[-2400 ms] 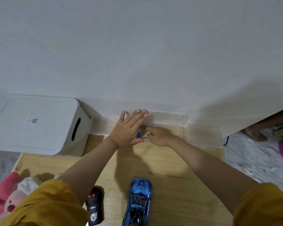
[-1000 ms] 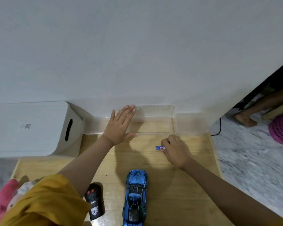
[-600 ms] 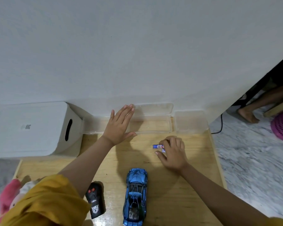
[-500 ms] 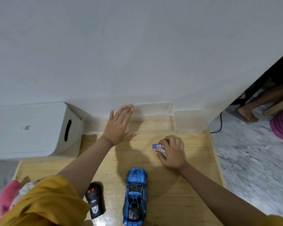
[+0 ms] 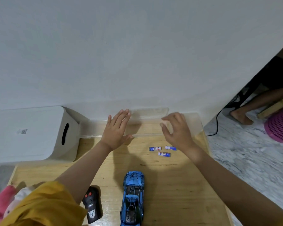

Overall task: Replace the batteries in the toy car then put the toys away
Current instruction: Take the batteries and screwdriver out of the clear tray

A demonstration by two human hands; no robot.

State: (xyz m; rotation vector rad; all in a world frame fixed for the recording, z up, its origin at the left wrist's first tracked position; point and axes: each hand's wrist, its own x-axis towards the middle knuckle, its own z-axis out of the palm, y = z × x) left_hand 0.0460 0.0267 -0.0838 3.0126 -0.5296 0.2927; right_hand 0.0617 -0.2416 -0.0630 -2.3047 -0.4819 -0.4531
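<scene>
A blue toy car stands on the wooden table, nose pointing away from me. Its black remote with red buttons lies to its left. Three small blue-and-white batteries lie loose on the wood ahead of the car. My left hand presses flat, fingers straight, on a clear plastic box by the wall. My right hand hovers over the box's right end with fingers spread and loosely bent, holding nothing.
A white storage bin with a slot handle stands at the left against the wall. A pink and white plush toy lies at the lower left. Right of the table are marble floor, a black cable, a pink basket and another person's foot.
My right hand carried batteries from the clear box to the table, let go of them, and has risen back toward the box. My left hand stayed on the box.
</scene>
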